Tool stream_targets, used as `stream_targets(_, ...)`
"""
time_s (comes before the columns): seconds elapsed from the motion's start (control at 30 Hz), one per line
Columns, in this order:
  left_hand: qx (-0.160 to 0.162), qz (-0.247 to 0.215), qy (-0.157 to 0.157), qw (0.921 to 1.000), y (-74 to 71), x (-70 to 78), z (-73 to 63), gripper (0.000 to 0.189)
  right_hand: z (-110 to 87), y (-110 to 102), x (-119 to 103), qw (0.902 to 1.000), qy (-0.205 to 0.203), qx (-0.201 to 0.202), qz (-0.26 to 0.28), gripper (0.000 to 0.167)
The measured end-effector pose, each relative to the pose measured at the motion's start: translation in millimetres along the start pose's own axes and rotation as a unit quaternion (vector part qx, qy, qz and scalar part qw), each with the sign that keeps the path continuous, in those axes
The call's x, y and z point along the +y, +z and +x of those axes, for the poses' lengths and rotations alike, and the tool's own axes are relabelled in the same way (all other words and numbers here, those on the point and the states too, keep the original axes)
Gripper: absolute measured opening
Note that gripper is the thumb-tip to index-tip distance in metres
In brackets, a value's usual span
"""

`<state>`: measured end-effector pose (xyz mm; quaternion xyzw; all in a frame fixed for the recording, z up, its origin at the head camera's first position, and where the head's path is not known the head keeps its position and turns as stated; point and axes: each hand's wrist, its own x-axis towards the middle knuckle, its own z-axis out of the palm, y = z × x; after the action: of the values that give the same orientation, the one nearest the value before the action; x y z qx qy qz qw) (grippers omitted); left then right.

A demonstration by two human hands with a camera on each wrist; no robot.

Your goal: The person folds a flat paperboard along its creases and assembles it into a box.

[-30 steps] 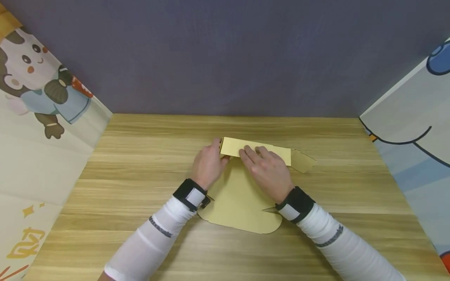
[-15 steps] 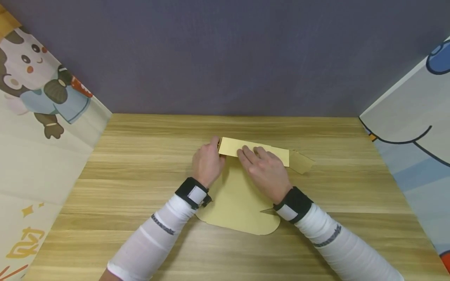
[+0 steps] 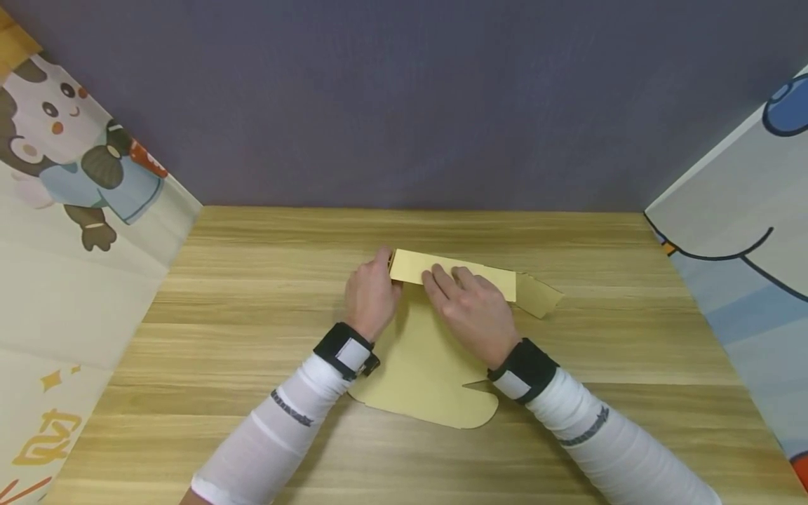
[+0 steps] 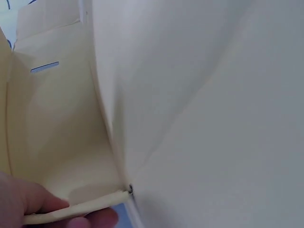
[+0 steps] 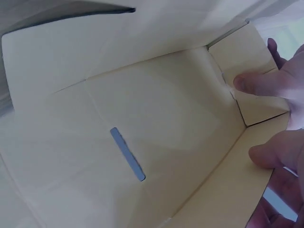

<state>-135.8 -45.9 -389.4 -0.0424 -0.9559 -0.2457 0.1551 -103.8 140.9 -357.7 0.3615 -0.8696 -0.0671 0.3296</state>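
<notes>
A partly folded piece of yellowish cardboard (image 3: pixel 416 372) lies on the table, its far part raised into a narrow wall (image 3: pixel 410 266). My left hand (image 3: pixel 371 298) is at the wall's left end. In the right wrist view that hand pinches a small end flap (image 5: pixel 247 50), thumb on the inside. My right hand (image 3: pixel 476 315) grips the long wall near its middle, with the thumb (image 5: pixel 266 154) inside and fingers outside. Between the walls, the cardboard floor has a narrow slot (image 5: pixel 127 154). A loose flap (image 3: pixel 539 294) sticks out at the right end.
The wood-grain table (image 3: pixel 240 280) extends around the cardboard. A dark blue-grey panel (image 3: pixel 410 105) borders its far edge. Printed cartoon panels stand at the left (image 3: pixel 38 280) and right (image 3: pixel 751 280).
Both hands and the cardboard have shifted slightly left and a little toward me. The hold of each hand looks the same.
</notes>
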Motion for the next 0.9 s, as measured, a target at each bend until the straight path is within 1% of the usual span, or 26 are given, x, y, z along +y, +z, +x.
stream_targets(0.13, -0.006, -0.001, 0.007, 1.0000, -4.7, 1.5, -2.1, 0.039, -0.5, 1, 1, 1.0000, -0.001, 0.000, -0.002, 0.032)
stream_targets(0.2, -0.004, 0.009, 0.018, 0.9998, -8.1, 3.0, -2.9, 0.044, -0.3, 1, 1, 1.0000, 0.000, -0.001, -0.003, 0.033)
stream_targets(0.23, -0.002, 0.019, 0.028, 0.9994, -10.2, 4.3, -3.0, 0.048, -0.1, 1, 1, 1.0000, 0.000, -0.001, -0.003, 0.033)
stream_targets(0.3, -0.001, 0.045, 0.069, 0.9966, -15.2, 7.8, -1.9, 0.059, 0.5, 1, 2, 1.0000, 0.000, -0.002, -0.002, 0.034)
stream_targets(0.33, -0.001, 0.062, 0.095, 0.9935, -18.1, 9.9, -1.0, 0.064, 1.0, 1, 2, 1.0000, -0.001, -0.004, 0.000, 0.034)
stream_targets(0.37, -0.001, 0.082, 0.126, 0.9887, -21.3, 12.2, 0.0, 0.068, 1.5, 1, 2, 1.0000, -0.002, -0.005, 0.001, 0.034)
stream_targets(0.43, -0.007, 0.109, 0.190, 0.9758, -28.0, 17.2, 2.9, 0.070, 2.6, 0, 2, 1.0000, -0.002, -0.008, 0.003, 0.033)
stream_targets(0.47, -0.016, 0.118, 0.218, 0.9687, -31.5, 19.6, 4.4, 0.068, 3.2, 0, 2, 0.9999, -0.002, -0.009, 0.003, 0.032)
stream_targets(0.5, -0.027, 0.121, 0.241, 0.9627, -34.7, 21.9, 5.8, 0.065, 3.6, 0, 2, 0.9999, -0.003, -0.010, 0.004, 0.030)
stream_targets(0.57, -0.062, 0.120, 0.268, 0.9538, -41.2, 25.9, 8.7, 0.058, 3.9, -1, 2, 0.9999, -0.003, -0.009, 0.007, 0.028)
stream_targets(0.67, -0.121, 0.113, 0.277, 0.9466, -49.8, 30.1, 13.6, 0.049, 3.9, -1, 2, 0.9999, -0.005, -0.004, 0.008, 0.026)
stream_targets(0.73, -0.151, 0.110, 0.275, 0.9431, -54.2, 31.6, 16.9, 0.043, 3.7, -1, 2, 1.0000, -0.006, -0.001, 0.008, 0.027)
stream_targets(0.8, -0.169, 0.103, 0.273, 0.9415, -57.1, 32.1, 19.9, 0.038, 3.5, -2, 2, 0.9999, -0.006, 0.000, 0.009, 0.027)
stream_targets(0.9, -0.180, 0.075, 0.270, 0.9428, -59.3, 31.0, 23.2, 0.034, 2.8, -2, 2, 0.9998, -0.003, -0.003, 0.019, 0.025)
